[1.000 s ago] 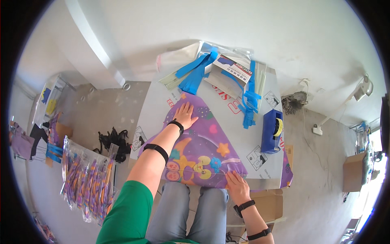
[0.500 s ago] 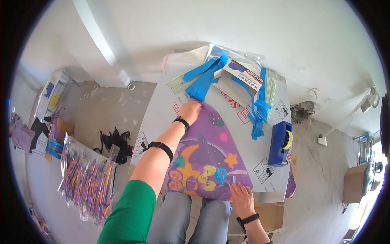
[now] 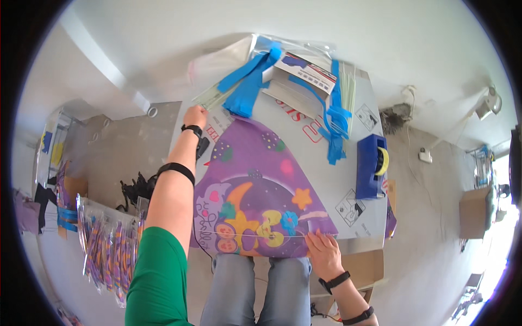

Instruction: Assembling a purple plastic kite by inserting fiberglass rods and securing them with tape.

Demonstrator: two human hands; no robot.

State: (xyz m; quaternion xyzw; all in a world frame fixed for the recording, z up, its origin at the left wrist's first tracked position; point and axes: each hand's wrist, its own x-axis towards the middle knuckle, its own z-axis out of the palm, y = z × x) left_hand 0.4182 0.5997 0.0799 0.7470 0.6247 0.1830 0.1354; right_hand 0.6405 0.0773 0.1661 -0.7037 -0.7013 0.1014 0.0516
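As we look left of the tape dispenser (image 3: 371, 168), our purple sheet (image 3: 255, 157) points its tip away | right hand (image 3: 324, 254), nearer the dispenser, fingers flat on sheet's corner | left hand (image 3: 196, 116) curled, farther left, by pale rods (image 3: 211, 98); grip unclear

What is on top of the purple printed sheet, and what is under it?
A thin white line crosses the purple sheet; the right hand rests near its corner. Grey board shows around it; anything directly beneath is covered.

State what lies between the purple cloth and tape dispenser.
In the head view, grey board and blue strip ends lie between the purple cloth and blue dispenser.
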